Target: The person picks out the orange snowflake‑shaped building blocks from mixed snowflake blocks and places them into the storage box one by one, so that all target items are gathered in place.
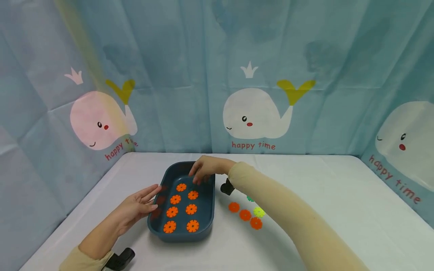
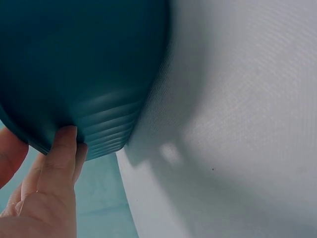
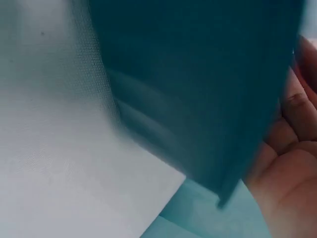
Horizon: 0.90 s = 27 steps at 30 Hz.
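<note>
A dark blue plastic basin [image 1: 203, 235] stands on the white table. Orange notched discs [image 1: 172, 212] lie in two columns on its floor. My left hand [image 1: 139, 205] is at the basin's left side, thumb at the rim and fingers against the outer wall; the left wrist view shows these fingers [image 2: 57, 153] on the ribbed wall. My right hand [image 1: 207, 168] reaches over the far right rim, with its fingers bent down inside. Whether a disc is between those fingertips is hidden. From the right wrist, my palm [image 3: 292, 163] appears beyond the basin's wall [image 3: 198, 99].
Right of the basin lie three orange discs [image 1: 245, 215], a yellow-green disc [image 1: 259, 212] and a green disc [image 1: 250, 198] partly under my right sleeve [image 1: 281, 203]. A pale blue curtain [image 1: 190, 113] printed with whales hangs behind the table.
</note>
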Each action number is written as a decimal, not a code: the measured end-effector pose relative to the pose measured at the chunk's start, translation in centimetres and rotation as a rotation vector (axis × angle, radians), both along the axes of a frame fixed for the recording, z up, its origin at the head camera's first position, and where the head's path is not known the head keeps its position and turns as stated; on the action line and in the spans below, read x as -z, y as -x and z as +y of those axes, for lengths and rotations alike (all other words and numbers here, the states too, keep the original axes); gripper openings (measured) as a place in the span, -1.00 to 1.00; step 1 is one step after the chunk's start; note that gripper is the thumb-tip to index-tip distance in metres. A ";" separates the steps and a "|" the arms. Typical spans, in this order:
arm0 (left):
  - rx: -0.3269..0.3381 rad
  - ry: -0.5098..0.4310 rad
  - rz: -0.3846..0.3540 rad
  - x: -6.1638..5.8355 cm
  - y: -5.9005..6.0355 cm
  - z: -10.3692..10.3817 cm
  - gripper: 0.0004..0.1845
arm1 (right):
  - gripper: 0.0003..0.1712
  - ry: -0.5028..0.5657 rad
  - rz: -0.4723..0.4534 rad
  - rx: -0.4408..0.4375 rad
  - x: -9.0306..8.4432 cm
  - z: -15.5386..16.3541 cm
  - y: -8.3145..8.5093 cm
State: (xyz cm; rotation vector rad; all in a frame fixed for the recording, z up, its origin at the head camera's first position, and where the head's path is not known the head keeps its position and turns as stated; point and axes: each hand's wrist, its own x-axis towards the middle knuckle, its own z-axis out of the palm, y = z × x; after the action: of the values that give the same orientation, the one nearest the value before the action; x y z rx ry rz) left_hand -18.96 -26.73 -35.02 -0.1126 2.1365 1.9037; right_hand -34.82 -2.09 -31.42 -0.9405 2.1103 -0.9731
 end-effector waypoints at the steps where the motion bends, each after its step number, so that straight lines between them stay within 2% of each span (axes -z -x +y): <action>1: -0.002 0.002 0.000 0.1 0.0 0.0 -0.19 | -0.59 0.017 -0.020 0.004 -0.1 0.4 0.0; 4: 0.000 0.007 0.008 0.2 0.1 -0.1 -0.19 | -0.55 0.049 -0.053 0.023 -0.7 1.9 -0.2; 7: 0.008 0.012 0.022 0.3 0.1 -0.2 -0.20 | -0.54 0.065 -0.043 0.043 -1.2 3.6 -0.6; 14: 0.011 0.025 0.022 0.4 0.2 -0.5 -0.19 | -0.69 0.113 -0.008 0.091 -1.7 8.3 -2.4; 23: 0.011 0.021 -0.002 0.2 0.4 -0.5 -0.18 | -0.71 0.083 -0.011 0.090 1.2 13.7 -4.9; 27: 0.012 0.016 -0.010 0.2 0.4 -0.3 -0.17 | -0.76 0.046 0.037 0.059 2.4 15.6 -5.8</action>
State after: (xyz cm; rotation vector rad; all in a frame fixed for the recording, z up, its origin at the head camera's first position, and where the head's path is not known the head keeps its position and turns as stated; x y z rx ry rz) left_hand -19.37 -26.99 -35.23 -0.1125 2.1414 1.8762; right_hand -29.00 13.50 -33.81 -0.9306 2.1657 -1.0453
